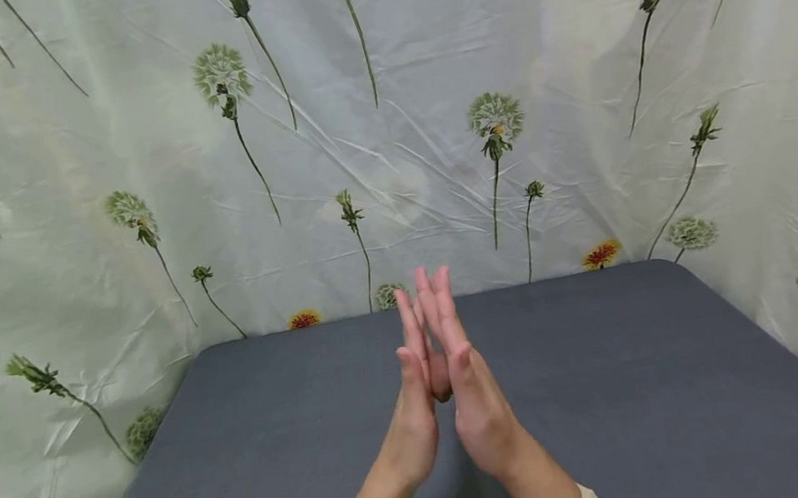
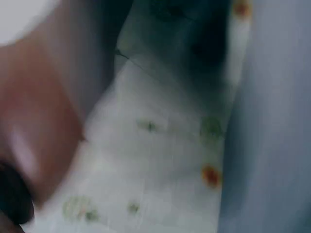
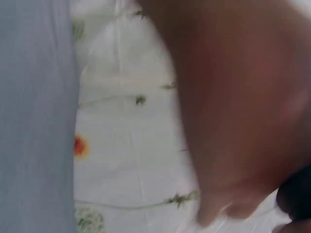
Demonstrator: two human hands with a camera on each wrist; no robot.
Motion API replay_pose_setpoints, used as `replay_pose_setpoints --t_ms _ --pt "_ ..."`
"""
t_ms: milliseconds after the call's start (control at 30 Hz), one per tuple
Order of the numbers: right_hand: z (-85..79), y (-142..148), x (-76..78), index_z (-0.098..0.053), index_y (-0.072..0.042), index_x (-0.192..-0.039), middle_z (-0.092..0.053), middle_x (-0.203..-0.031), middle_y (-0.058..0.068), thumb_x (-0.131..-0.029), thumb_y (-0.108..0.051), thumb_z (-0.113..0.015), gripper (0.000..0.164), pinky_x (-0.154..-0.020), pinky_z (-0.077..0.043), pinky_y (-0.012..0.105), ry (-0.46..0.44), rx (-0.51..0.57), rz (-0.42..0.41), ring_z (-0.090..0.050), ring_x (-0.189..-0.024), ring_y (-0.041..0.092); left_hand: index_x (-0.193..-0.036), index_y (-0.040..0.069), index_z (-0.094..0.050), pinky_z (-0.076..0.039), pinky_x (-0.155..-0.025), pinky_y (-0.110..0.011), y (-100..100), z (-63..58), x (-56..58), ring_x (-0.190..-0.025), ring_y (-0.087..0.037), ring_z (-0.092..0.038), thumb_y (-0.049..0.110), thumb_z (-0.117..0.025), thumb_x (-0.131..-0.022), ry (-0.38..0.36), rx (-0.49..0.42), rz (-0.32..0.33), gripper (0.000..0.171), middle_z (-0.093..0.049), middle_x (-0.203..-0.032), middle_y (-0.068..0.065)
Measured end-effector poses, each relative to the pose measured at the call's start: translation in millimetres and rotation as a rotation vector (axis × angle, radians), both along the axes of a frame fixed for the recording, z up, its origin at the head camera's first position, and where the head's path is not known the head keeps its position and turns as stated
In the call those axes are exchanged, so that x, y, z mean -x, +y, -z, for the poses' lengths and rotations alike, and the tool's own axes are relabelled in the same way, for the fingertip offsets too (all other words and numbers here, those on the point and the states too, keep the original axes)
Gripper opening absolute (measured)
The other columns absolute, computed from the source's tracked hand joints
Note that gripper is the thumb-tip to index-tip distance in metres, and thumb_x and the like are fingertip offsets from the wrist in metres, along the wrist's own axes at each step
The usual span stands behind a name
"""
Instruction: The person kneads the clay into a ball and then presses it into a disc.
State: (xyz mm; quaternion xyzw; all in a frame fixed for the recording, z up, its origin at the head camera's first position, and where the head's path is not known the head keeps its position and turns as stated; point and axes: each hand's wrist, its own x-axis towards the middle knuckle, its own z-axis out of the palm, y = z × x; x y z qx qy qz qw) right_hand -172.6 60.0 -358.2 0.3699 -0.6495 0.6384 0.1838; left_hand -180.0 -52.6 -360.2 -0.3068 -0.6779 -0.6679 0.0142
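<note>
Holds left hand alongside right hand, palm toward palm with extended fingers pointing away above the grey tabletop, gripping nothing visible.

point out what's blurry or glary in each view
Head: mostly crisp, including the bare left hand and bare right hand, with bright glare streaks on the wrinkled white sheet printed with dandelions; left wrist: hazy, with the sheet's flowers soft and the nearest skin smeared; right wrist: nearest skin dim and blurred, the sheet's print somewhat clearer.
</note>
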Motion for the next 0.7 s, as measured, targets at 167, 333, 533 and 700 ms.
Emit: replay_pose_setpoints --t_ms 167,333,533,700 --pt "3.3 7 10.8 0.017 -0.028 -0.171 0.004 -0.183 -0.001 -0.113 -0.06 0.0 0.068 -0.084 -0.049 0.022 -0.157 -0.034 -0.115 -0.062 -0.105 0.005 -0.165 0.039 0.028 -0.007 -0.127 -0.061 -7 -8.1 -4.8 -0.164 -0.024 0.01 0.07 0.01 -0.105 0.022 0.015 0.012 0.069 0.029 -0.176 0.012" --pt "12.6 -12 7.0 0.021 -0.025 -0.17 0.018 -0.18 -0.006 -0.116 -0.051 0.001 0.064 -0.133 -0.004 0.059 -0.216 -0.119 -0.203 0.007 -0.168 0.024 -0.163 0.048 0.027 -0.045 -0.084 -0.03 -30 -19.9 1.7 -0.158 -0.029 -0.023 0.079 0.008 -0.101 0.05 -0.004 -0.083 0.071 0.019 -0.179 0.014" --pt "6.4 -14 -6.5 0.014 -0.022 -0.172 0.021 -0.18 -0.006 -0.116 -0.051 -0.002 0.065 -0.126 0.012 0.074 -0.137 -0.14 -0.164 0.025 -0.166 0.021 -0.161 0.053 0.027 -0.01 -0.132 -0.064 -29 -13.0 11.6 -0.168 -0.02 0.011 0.079 0.009 -0.101 -0.029 0.014 -0.064 0.069 0.021 -0.177 0.019" --pt "0.4 9 0.1 0.018 -0.029 -0.171 0.012 -0.182 -0.004 -0.113 -0.06 0.002 0.068 -0.132 -0.023 0.049 -0.165 -0.096 -0.171 -0.012 -0.168 0.027 -0.163 0.048 0.028 0.011 -0.127 -0.074 -11 -6.2 7.7 -0.166 -0.018 0.025 0.076 0.009 -0.102 -0.023 0.026 0.02 0.07 0.026 -0.176 0.016"
